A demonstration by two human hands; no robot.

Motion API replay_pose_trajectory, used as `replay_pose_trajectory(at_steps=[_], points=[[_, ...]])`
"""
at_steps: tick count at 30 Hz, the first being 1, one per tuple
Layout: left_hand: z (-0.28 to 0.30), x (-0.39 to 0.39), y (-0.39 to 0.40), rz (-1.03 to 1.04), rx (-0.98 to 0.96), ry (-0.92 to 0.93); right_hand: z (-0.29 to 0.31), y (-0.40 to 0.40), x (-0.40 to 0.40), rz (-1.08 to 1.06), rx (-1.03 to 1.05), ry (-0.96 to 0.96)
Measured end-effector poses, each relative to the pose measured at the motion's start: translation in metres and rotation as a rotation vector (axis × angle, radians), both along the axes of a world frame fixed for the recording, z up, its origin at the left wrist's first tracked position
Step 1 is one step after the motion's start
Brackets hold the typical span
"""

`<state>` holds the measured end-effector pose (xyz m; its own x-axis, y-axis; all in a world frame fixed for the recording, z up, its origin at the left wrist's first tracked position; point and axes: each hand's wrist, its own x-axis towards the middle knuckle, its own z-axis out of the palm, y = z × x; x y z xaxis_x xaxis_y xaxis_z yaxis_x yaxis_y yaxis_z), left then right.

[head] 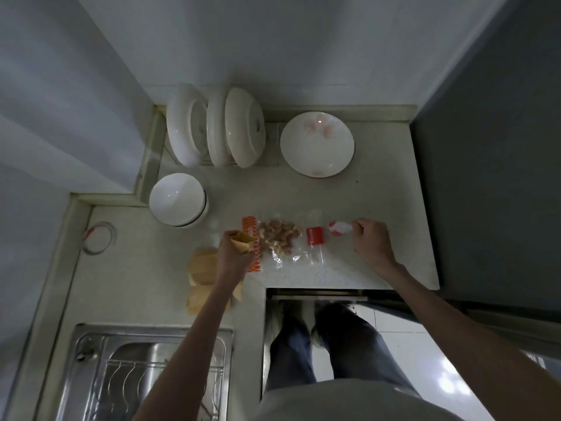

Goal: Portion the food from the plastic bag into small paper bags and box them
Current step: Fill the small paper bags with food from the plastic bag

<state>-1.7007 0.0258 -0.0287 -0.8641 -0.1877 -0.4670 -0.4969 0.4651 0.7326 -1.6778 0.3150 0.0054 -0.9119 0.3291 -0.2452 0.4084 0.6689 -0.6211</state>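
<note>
Left hand [232, 259] out over the counter [349, 202], fingers curled round a small yellow paper bag [243, 242] with its mouth turned toward the food. Clear plastic bag [283, 242] flat on the counter just beside that hand, orange-and-white printed strip along its left edge, a heap of pale and brownish pieces of food [280, 235] inside; a red label [314, 236] at its right part. More paper bags [202, 275] in a loose pile on the counter under and left of the left forearm, partly hidden by it. Right hand [372, 242] to the right of the plastic bag, fingertips pinching a small red-and-white wrapper or packet [339, 228] that lies on the counter; too small to tell what it is. No box discernible.

Farther back: stacked white bowls [177, 199] near the corner, several white plates [215, 129] upright in a rack against the wall, one flower-patterned plate [317, 144] lying flat beside them. Ring-shaped lid or gasket [98, 237] on the counter at far left. Steel sink [145, 372] with a wire rack in it at bottom left.
</note>
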Motion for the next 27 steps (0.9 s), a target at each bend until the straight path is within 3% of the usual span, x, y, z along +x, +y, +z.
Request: replay_pose_trajectory(at_steps=[10,19,27], points=[[-0.024,-0.021,0.006,-0.047,-0.057,-0.1,-0.022,-0.013,-0.017,-0.035,0.023,-0.033],[-0.033,-0.023,0.014,-0.051,0.02,-0.136,-0.028,-0.031,-0.01,0.042,-0.16,-0.026],[-0.035,-0.022,0.014,-0.092,0.037,-0.13,-0.03,-0.057,-0.016,0.029,-0.116,0.115]])
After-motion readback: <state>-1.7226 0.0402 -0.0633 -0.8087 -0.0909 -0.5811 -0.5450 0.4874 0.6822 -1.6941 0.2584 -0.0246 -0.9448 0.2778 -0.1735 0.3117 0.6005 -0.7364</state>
